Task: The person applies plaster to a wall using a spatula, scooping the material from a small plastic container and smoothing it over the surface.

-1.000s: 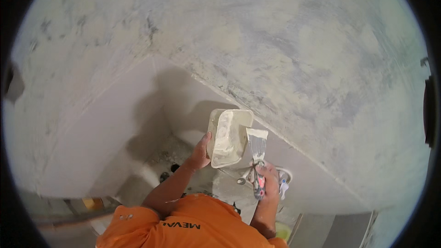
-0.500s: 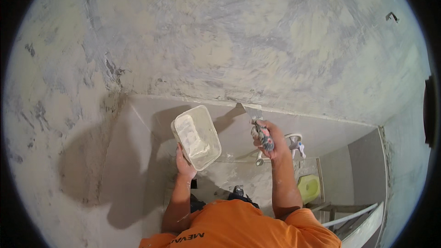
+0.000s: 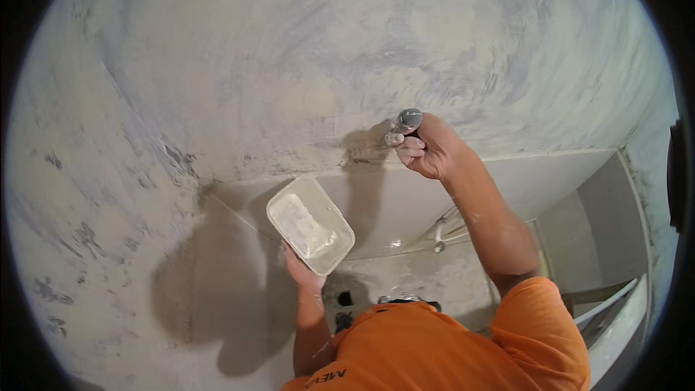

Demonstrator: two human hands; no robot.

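My left hand (image 3: pixel 304 269) is closed around the lower side of a whitish rectangular plastic tub (image 3: pixel 342 250), which tilts so that its inside shows. White paste (image 3: pixel 308 226), like wall putty, coats its bottom. Up against the plaster wall, my right hand (image 3: pixel 431 148) grips a putty knife (image 3: pixel 410 119) by its smeared handle, the rounded grey end showing. The blade is hidden behind the hand and handle. White smears cover the fingers of that hand. Patchy pale plaster (image 3: pixel 311 94) spreads over the wall around it.
Below the plaster runs a smooth grey wall panel (image 3: pixel 391 192) with a raised edge. A white pipe-like tap fitting (image 3: pixel 439 235) juts out under my right forearm. At the lower right stands a ladder-like frame (image 3: pixel 615 311). A dark drain opening (image 3: pixel 345 298) shows in the floor.
My right hand has risen with the putty knife from the panel's top edge to the plaster, turning its handle end into view. The tub stays in my left hand. The view has shifted.
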